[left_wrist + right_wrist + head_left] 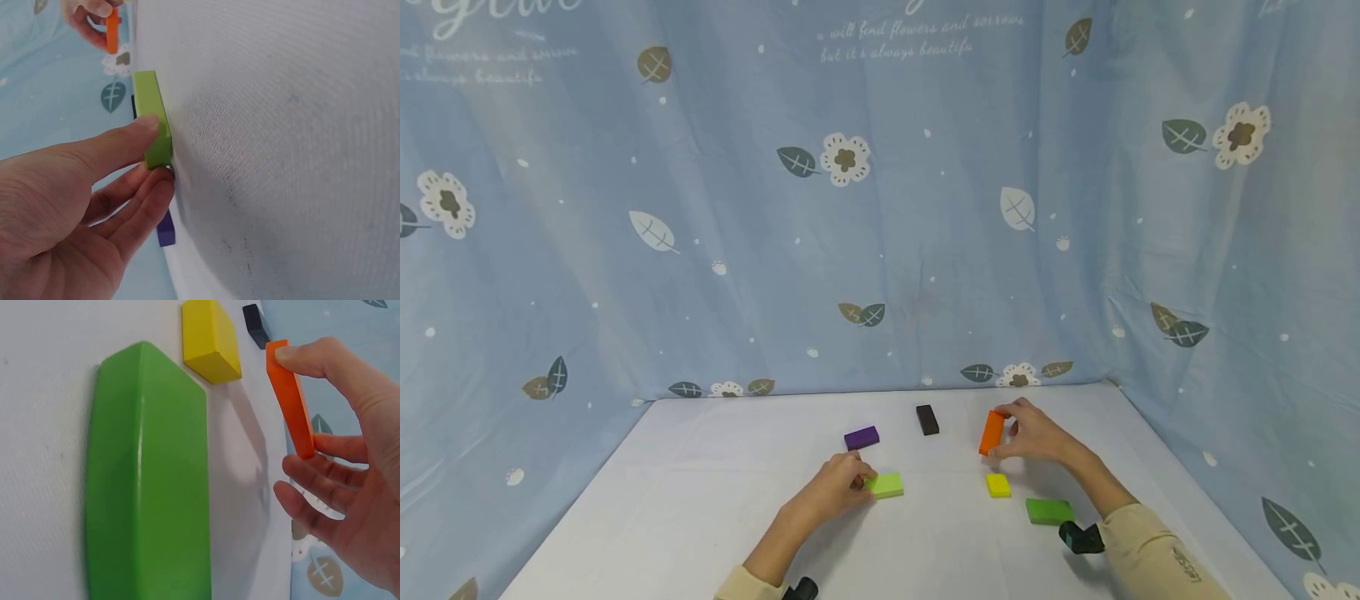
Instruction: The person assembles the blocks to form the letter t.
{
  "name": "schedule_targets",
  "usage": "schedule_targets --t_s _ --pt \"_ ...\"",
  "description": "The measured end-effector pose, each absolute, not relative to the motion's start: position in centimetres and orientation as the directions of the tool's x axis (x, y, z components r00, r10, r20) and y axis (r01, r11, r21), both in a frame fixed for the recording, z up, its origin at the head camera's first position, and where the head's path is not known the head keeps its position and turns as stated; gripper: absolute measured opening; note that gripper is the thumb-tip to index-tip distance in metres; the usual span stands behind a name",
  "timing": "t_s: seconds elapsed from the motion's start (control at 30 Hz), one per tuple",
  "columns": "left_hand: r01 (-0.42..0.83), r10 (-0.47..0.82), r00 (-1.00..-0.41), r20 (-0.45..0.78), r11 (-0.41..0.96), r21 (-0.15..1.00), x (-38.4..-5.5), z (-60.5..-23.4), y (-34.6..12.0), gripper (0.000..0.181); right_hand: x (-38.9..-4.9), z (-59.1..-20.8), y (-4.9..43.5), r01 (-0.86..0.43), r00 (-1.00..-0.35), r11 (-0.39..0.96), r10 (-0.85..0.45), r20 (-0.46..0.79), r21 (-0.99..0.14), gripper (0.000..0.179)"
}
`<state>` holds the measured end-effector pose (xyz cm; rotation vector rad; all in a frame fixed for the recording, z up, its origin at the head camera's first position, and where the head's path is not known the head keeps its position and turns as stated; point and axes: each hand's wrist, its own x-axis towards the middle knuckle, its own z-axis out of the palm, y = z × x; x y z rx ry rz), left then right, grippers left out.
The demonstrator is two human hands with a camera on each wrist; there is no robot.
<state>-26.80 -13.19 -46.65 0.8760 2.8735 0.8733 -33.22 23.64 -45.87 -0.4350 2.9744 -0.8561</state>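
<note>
The left hand [833, 487] pinches the lime block [890, 485] low by the bench [700, 492], the right hand [1036, 435] pinches the orange block [991, 433] up high, so it's probably moving time, and lowering needs care.

Left hand [72, 209]: lower left, pinching the lime green block [150, 97], thumb on its face
Purple block [165, 231]: below the fingertips, partly hidden
Dark sliver [134, 107]: just left of the lime green block
Right hand [76, 15]: upper left, holding an orange block [112, 31]
Counter [287, 125]: white, filling the right side
Curtain [37, 106]: pale blue, leaf-printed, at left
</note>
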Motion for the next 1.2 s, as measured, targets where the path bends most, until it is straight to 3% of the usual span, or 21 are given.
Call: schedule_targets --t_s 0.6,1.2 --pt "0.511 0.522 -0.840 0.148 0.670 0.538 -26.5 -46.3 -13.1 0.025 -32.8 -46.1 23.0 -0.332 -0.934 0.731 -0.345 0.097 -0.596 0.078" --pt "0.516 0.523 -0.839 0.152 0.673 0.530 -26.6 -46.6 -13.1 0.025 -32.5 -45.7 21.6 -0.433 -0.891 0.703 -0.431 0.147 -0.564 0.076"
